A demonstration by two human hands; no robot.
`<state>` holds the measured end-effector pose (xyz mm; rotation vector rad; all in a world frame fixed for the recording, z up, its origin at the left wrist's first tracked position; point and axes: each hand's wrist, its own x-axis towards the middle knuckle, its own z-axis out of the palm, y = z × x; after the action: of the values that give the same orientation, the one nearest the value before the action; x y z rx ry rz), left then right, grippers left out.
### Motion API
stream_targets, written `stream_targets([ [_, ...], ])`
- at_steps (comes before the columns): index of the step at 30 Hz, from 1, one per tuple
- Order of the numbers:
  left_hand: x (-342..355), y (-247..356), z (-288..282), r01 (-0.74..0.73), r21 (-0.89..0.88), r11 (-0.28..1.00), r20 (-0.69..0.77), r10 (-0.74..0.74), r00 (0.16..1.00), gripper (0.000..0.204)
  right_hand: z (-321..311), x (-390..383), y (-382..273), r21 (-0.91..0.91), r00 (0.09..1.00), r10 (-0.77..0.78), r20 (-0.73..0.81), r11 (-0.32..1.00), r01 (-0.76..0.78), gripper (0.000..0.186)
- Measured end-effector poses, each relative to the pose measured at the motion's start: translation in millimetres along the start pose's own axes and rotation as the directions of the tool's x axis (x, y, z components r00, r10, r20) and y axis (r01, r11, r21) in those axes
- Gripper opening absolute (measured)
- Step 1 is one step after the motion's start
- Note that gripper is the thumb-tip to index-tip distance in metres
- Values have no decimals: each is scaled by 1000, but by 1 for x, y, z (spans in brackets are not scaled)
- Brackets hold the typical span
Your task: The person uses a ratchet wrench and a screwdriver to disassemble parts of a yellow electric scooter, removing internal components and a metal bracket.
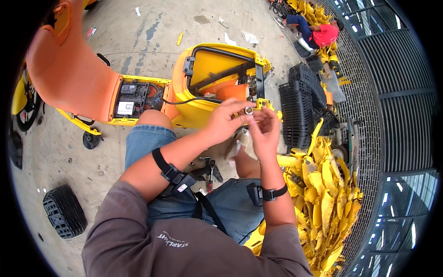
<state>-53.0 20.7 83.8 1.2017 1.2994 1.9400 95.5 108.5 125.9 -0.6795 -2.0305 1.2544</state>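
Note:
Both hands meet in front of the yellow scooter body (pixel 184 111). Between the fingertips of my left hand (pixel 224 121) and my right hand (pixel 265 132) is a small round metal piece (pixel 249 110) with a bright rim and a dark centre; its exact kind is too small to tell. Both hands are closed on it in a pinch. Just beyond them is the scooter's open rear end, with a black tube frame (pixel 221 49) and an orange part (pixel 232 91) inside. Below my forearms, on the floor, lie a red-handled ratchet (pixel 211 177) and a dark power tool (pixel 199 172).
An orange scooter panel (pixel 69 69) rises at the left. Black crates (pixel 297 106) and a heap of yellow plastic parts (pixel 323 194) stand at the right. Another black crate (pixel 64 211) lies lower left. A person in red (pixel 325 35) sits at the far right.

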Motion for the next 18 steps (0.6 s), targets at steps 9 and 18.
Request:
stream_targets([
  [9, 78, 26, -46, 486, 52, 873, -215, -465, 859, 40, -76, 75, 94, 279, 796, 270, -541, 951, -134, 15],
  [18, 209, -84, -17, 802, 470, 368, 33, -915, 401, 39, -79, 95, 156, 471, 824, 478, -305, 828, -306, 15],
])
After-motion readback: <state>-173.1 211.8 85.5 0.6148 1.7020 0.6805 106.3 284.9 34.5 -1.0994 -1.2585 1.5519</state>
